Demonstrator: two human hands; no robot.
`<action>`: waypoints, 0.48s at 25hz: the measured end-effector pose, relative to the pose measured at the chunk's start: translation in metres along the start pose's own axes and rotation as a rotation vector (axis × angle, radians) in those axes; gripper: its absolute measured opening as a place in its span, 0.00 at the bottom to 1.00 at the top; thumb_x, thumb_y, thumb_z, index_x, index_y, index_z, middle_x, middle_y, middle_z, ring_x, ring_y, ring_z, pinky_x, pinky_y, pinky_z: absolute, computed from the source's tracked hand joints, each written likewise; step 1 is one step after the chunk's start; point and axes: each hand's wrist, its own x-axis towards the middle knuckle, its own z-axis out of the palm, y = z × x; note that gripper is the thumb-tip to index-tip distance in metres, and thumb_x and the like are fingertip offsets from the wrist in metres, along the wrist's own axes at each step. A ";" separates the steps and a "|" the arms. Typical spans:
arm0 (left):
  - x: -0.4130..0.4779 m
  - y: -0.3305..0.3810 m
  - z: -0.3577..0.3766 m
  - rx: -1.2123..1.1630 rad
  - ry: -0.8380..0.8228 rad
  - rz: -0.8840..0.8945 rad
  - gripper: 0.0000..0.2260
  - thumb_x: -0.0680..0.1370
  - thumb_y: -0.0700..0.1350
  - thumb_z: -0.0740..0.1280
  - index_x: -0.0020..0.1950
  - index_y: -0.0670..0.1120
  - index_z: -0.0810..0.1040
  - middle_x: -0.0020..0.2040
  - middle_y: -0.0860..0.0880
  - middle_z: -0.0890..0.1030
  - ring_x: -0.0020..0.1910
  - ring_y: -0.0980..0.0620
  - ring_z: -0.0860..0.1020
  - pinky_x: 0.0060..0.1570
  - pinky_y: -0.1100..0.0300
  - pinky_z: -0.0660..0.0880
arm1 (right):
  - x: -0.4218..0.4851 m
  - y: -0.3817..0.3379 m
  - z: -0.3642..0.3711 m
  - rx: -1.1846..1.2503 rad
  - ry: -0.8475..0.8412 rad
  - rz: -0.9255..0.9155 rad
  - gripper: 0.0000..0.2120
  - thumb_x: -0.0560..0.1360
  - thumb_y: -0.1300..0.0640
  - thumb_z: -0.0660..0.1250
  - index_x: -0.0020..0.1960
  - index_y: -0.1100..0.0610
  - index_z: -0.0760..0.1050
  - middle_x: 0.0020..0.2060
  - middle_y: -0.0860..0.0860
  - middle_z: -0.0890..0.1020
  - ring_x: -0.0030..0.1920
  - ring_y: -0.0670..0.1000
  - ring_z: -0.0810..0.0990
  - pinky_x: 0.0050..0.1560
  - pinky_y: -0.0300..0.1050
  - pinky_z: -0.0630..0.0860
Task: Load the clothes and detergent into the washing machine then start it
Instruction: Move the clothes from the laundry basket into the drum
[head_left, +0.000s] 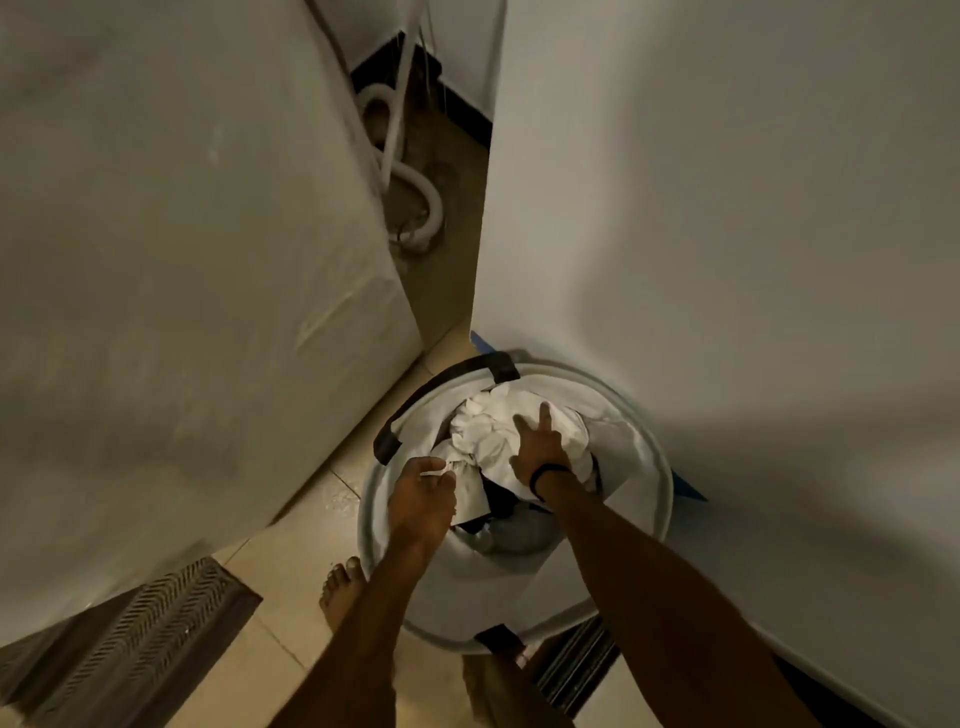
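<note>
A round white laundry basket (652, 467) with black handles stands on the floor against the right wall. White clothes (488, 421) lie bunched on top inside it, with dark and grey garments (514, 525) beneath. My left hand (423, 499) is at the basket's left rim, fingers closed on an edge of the white cloth. My right hand (540, 441) lies on the white clothes with its fingers spread. The large white side panel at left is the washing machine (182, 260); its door and controls are out of view.
A white drain hose (415, 192) coils on the floor in the gap behind the machine. A dark ribbed mat (130, 649) lies at lower left, another (571, 670) under the basket's near side. My bare foot (340, 587) stands on beige tiles.
</note>
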 end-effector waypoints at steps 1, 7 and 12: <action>0.005 -0.006 0.001 0.003 0.011 0.000 0.04 0.77 0.40 0.69 0.50 0.49 0.78 0.41 0.49 0.83 0.40 0.48 0.82 0.43 0.53 0.81 | 0.015 -0.002 0.008 -0.042 0.016 0.010 0.33 0.79 0.54 0.62 0.79 0.54 0.50 0.78 0.61 0.50 0.74 0.63 0.61 0.72 0.57 0.62; 0.004 -0.009 -0.010 0.016 0.052 0.030 0.08 0.78 0.38 0.67 0.56 0.45 0.78 0.44 0.46 0.83 0.36 0.56 0.80 0.29 0.70 0.73 | -0.007 -0.026 -0.001 0.379 0.442 0.169 0.19 0.76 0.54 0.63 0.64 0.62 0.72 0.56 0.61 0.80 0.57 0.61 0.78 0.56 0.52 0.74; -0.028 0.018 -0.025 -0.028 -0.067 -0.171 0.14 0.79 0.38 0.65 0.64 0.45 0.71 0.44 0.41 0.80 0.30 0.51 0.76 0.24 0.64 0.70 | -0.116 -0.032 -0.059 0.886 0.731 0.363 0.18 0.68 0.51 0.59 0.47 0.60 0.81 0.39 0.56 0.83 0.41 0.58 0.79 0.44 0.50 0.77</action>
